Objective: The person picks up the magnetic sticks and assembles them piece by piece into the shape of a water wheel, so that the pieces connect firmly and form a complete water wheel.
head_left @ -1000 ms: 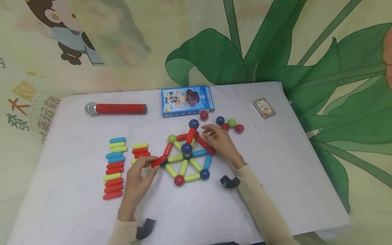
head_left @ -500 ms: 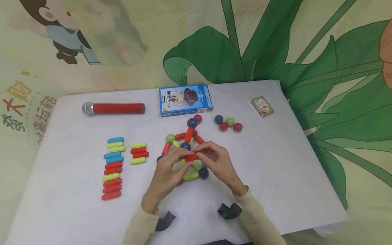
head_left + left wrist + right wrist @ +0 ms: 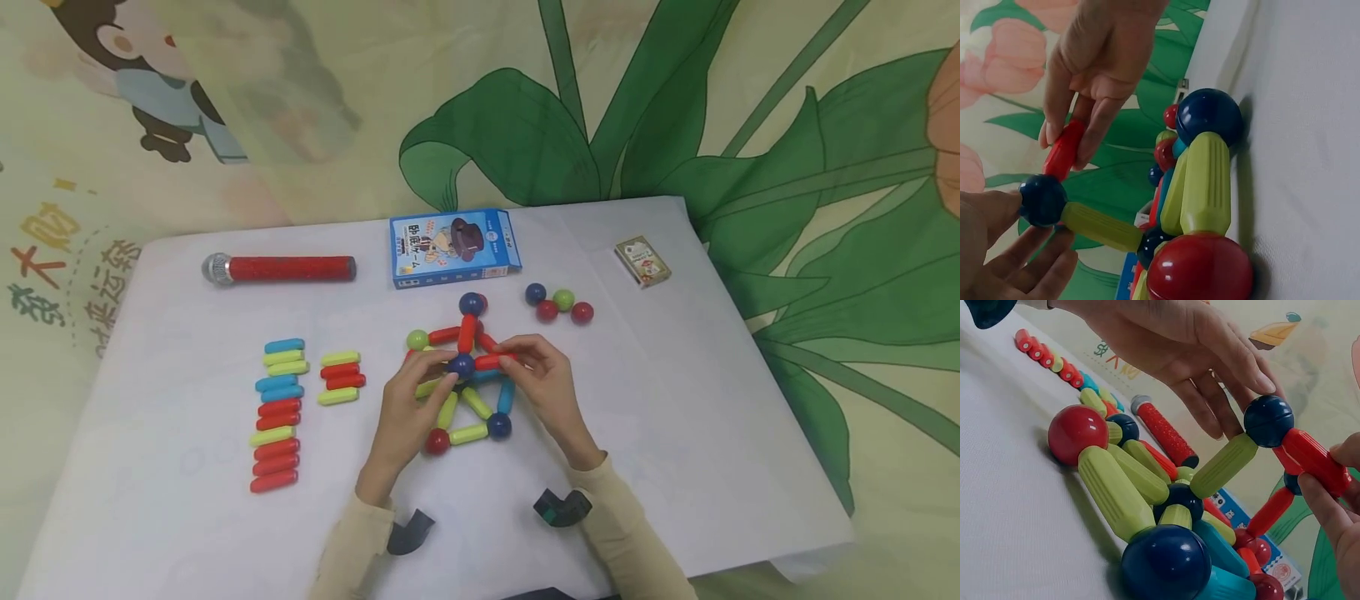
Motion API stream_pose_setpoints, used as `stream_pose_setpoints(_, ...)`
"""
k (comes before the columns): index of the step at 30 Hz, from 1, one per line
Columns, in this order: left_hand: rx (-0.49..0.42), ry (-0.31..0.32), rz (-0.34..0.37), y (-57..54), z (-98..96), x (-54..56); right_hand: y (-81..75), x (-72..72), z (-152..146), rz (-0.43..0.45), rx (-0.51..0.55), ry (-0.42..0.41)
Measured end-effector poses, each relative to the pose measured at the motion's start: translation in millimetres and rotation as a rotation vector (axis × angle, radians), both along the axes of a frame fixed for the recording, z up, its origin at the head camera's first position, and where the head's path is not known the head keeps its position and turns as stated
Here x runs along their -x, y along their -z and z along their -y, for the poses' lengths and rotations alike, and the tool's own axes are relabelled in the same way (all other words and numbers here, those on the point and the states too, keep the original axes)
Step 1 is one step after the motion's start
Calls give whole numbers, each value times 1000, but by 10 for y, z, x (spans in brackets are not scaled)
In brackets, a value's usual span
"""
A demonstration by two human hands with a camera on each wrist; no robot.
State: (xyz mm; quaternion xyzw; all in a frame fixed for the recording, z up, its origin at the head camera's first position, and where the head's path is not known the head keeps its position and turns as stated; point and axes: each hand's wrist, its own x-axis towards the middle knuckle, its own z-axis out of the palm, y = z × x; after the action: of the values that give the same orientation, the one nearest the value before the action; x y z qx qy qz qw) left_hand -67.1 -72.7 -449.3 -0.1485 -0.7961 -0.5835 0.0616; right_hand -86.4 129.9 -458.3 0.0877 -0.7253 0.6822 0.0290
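My left hand holds a dark blue ball between thumb and fingers. The ball tops a yellow-green magnetic rod that rises from the hub of a flat wheel-like frame of rods and balls. My right hand pinches a red magnetic rod, whose near end meets the blue ball. Another red rod runs from this ball to a second blue ball at the back. A large red ball and a blue ball sit at the frame's front corners.
Loose red, blue and yellow-green rods lie in two columns on the left. Several loose balls sit back right. A red microphone-like stick, a blue box and a small card box lie along the back.
My left hand has brought the red rod from the left to the middle, where my right hand has taken it. The rod now touches the blue ball, which my left hand grips.
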Motion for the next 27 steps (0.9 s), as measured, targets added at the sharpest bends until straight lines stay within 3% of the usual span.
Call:
stream_pose_setpoints(4,35,-19,0,12,-20,4,-55,-2,22,9,-8,1)
stream_pose_setpoints(9,119,-24,-6,12,-31,34,-253,-28,76,-1,-15,-31)
stream_pose_setpoints(13,129,-39,1,34,-32,58,-346,-6,119,14,-29,-55)
stream_pose_setpoints(23,125,-34,31,29,-38,54,-314,49,96,34,-26,-57)
stream_pose_setpoints(27,123,-64,48,27,95,51,-286,48,36,42,-29,-41)
